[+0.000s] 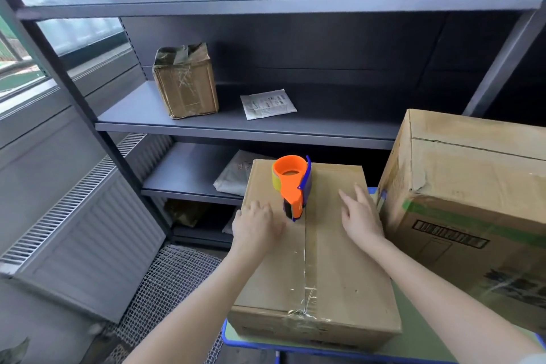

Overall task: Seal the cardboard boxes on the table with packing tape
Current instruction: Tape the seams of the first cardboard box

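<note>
While the tape dispenser [292, 186] stands unheld on the centre seam of the cardboard box [348, 260] on the table [245, 343], left hand [257, 227] rests bent-fingered on the left flap, gripping nothing; right hand [360, 219] lies flat on the right flap. Clear tape covers only the seam's near half. Judgement: hold flaps level, draw dispenser straight to far edge and over it.

Flat cardboard box [339, 260] at the surface's [251, 344] left edge, orange tape dispenser [292, 186] upright on its seam; taller box [472, 201] just beside it.
</note>
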The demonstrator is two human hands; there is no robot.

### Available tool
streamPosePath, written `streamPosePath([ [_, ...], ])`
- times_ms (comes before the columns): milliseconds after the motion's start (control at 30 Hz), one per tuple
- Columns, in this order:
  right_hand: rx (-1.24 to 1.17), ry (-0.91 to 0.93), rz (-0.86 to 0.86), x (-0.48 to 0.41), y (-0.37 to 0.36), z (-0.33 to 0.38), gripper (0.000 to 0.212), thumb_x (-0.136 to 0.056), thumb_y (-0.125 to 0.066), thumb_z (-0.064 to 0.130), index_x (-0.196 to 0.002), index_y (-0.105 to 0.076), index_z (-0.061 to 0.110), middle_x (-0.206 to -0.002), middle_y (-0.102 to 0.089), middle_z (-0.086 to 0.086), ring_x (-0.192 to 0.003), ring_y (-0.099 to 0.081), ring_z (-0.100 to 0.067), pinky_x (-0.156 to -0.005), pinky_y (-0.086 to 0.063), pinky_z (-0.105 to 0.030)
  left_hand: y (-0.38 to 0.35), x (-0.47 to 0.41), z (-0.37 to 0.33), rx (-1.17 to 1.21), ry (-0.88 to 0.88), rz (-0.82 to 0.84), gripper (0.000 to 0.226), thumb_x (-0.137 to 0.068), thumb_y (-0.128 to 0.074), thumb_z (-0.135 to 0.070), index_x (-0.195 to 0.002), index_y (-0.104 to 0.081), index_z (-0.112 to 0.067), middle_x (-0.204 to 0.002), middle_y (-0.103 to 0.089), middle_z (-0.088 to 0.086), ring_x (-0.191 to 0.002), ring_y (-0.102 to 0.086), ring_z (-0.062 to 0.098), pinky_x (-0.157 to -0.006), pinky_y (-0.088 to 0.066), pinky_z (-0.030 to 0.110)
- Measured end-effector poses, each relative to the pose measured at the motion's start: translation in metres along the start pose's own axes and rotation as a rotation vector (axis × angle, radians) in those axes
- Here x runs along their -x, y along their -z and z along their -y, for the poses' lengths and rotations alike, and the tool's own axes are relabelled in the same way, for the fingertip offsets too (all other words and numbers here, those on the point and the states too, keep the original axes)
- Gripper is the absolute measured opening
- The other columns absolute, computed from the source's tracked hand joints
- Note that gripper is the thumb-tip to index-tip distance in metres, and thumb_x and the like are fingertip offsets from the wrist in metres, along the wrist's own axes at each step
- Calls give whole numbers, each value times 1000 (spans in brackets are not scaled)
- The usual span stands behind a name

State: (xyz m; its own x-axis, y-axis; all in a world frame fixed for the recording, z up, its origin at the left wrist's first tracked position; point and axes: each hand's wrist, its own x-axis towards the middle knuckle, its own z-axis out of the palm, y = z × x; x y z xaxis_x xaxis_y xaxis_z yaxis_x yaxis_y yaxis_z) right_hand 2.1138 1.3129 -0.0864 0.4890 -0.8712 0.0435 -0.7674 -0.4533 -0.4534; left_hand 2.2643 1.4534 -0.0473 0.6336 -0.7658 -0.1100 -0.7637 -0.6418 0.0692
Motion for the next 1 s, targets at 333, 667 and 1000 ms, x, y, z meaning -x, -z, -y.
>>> streamPosePath([
  [333, 179, 571, 75, -31, 10, 41, 90, -86, -46, -9, -148, 8, 27, -158, 6, 7, -145, 8, -19, -112, 10, -25, -4, -8, -17, 889, -30, -43, 21, -86, -64, -11, -107, -68, -10, -100, -70, 3, -94, -64, 16, -77, -47, 21],
  [667, 286, 600, 102, -44, 0, 58, 61, -96, -38, 3, -150, -10, 10, -157, -7, -7, -145, 4, -23, -117, 3, -33, -4, -8, -11, 1002, 131, -166, 18, -92, -58, -15, -98, -73, -11, -86, -66, -5, -79, -56, 3, -60, -39, 0],
  [1000, 252, 716, 56, -36, 8, 47, 62, -80, -67, 19, -134, -40, 3, -134, -46, -13, -136, -32, -31, -116, -7, -31, 1, -3, 0, 982, -51, -308, 11, -85, -66, -7, -76, -63, -11, -84, -66, -3, -79, -65, 11, -73, -51, 20],
])
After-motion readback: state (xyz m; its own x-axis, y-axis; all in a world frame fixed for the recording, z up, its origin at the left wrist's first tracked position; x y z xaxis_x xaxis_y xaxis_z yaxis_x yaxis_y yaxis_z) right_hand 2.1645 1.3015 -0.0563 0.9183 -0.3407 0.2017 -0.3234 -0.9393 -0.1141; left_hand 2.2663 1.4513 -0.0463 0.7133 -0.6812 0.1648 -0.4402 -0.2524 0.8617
